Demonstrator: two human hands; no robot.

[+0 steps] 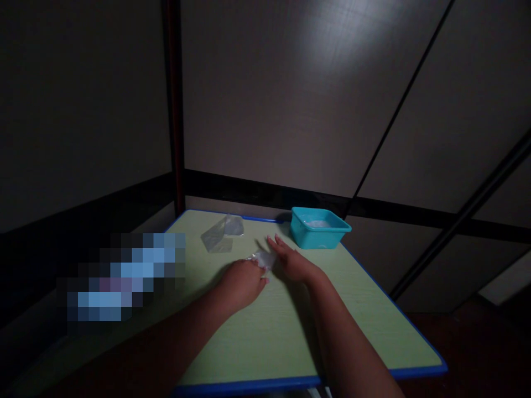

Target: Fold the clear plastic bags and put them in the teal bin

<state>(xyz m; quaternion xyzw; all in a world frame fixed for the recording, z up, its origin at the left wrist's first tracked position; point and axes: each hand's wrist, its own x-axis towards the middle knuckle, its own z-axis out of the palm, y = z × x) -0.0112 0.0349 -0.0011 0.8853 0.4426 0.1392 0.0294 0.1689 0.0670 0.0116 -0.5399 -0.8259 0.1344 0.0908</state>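
A small piece of clear, shiny plastic (264,258), which looks like a bag, lies on the table between my hands. My left hand (244,283) is closed over its near left side, the fingers curled and partly hidden from me. On the other side, my right hand (293,264) is held with its fingers stretched out, close to the plastic's right edge. Whether the right hand touches the plastic I cannot tell. Farther back on the left, more clear plastic bags (218,236) lie flat and overlap each other.
A turquoise plastic basin (318,236) stands at the table's back right, with something whitish or clear inside. The pale green table (257,342) has a blue edge. Panelled walls (269,110) rise behind it. A pixelated blue patch covers the left side.
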